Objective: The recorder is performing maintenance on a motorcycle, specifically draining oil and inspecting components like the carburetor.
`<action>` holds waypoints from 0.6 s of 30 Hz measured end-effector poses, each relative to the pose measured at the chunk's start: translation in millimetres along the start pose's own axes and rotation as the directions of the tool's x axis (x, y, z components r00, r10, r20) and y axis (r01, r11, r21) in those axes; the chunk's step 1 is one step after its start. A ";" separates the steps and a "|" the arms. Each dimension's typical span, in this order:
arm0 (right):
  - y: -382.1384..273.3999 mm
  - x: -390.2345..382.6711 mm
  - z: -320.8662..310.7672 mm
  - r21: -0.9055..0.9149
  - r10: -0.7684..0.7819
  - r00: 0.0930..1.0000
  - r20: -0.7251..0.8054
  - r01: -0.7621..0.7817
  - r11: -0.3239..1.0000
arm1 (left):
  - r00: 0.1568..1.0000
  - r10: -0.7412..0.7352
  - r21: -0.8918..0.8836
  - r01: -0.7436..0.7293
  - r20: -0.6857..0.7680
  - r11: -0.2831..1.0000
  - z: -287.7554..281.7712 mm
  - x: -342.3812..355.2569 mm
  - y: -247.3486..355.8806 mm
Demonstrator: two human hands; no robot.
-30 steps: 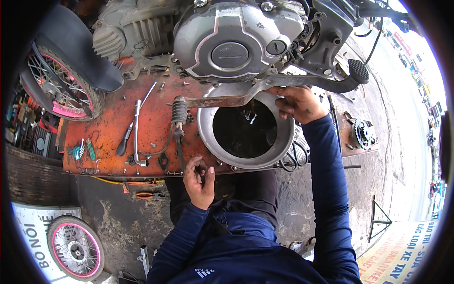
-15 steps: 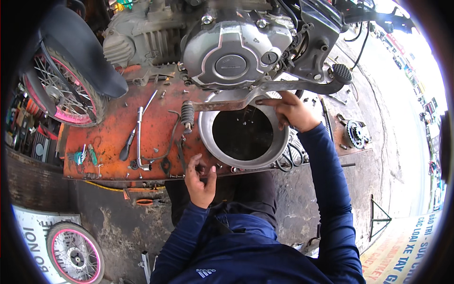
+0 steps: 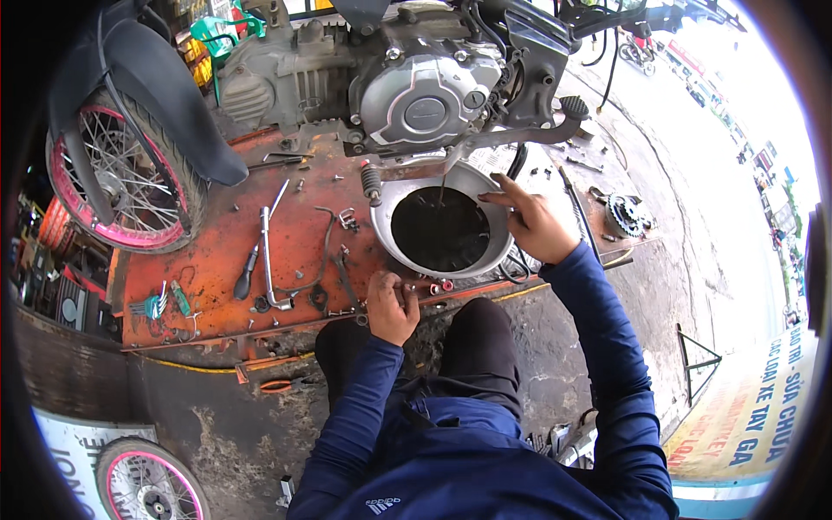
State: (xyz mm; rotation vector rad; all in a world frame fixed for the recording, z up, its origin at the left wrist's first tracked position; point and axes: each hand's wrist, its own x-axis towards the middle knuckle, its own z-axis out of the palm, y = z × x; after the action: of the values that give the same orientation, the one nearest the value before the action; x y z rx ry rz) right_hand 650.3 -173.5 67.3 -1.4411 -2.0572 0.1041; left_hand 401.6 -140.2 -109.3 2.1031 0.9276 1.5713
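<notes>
A grey metal basin (image 3: pixel 380 227) holds dark liquid (image 3: pixel 438 230) beneath the motorcycle engine (image 3: pixel 425 108). A thin dark stream (image 3: pixel 443 191) falls from the engine into it. My right hand (image 3: pixel 542 227) is at the basin's right rim, index finger stretched over the edge and the other fingers bent; nothing shows in it. My left hand (image 3: pixel 393 309) hovers by the bench's front edge, left of and nearer me than the basin. Its fingers are loosely curled, thumb close to them, with no held thing visible. A wrench (image 3: pixel 351 286) lies just beyond it.
On the orange bench (image 3: pixel 208 286) lie a socket wrench (image 3: pixel 266 260), a screwdriver (image 3: pixel 246 274), hex keys (image 3: pixel 152 305) and loose bolts. A sprocket part (image 3: pixel 622 215) lies at right. The front wheel (image 3: pixel 121 186) stands at left; orange-handled pliers (image 3: pixel 279 386) lie on the floor.
The view has shifted, with the engine appearing higher. My left hand's fingers have curled in more. My right hand has come out from beside the pedal lever and is lower at the basin rim.
</notes>
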 end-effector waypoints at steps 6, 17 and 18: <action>1.9 8.4 3.7 -0.003 0.114 0.993 -0.033 -0.114 0.993 | 0.988 -0.155 -0.024 0.155 0.007 0.988 -2.8 -1.2 1.1; 15.2 4.3 27.4 -0.049 0.194 0.976 0.097 -0.190 0.981 | 0.953 -0.293 -0.151 0.303 0.082 0.941 -5.7 -1.0 4.9; 14.5 3.5 28.9 -0.072 0.204 0.975 0.085 -0.198 0.977 | 0.966 -0.253 -0.121 0.258 0.053 0.959 -5.5 -0.8 4.2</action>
State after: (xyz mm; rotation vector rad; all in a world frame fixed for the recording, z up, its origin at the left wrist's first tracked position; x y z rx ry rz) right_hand 646.4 -156.7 39.8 -1.7116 -1.9971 0.1931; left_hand 397.5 -144.3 -105.5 1.8361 1.0127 1.4164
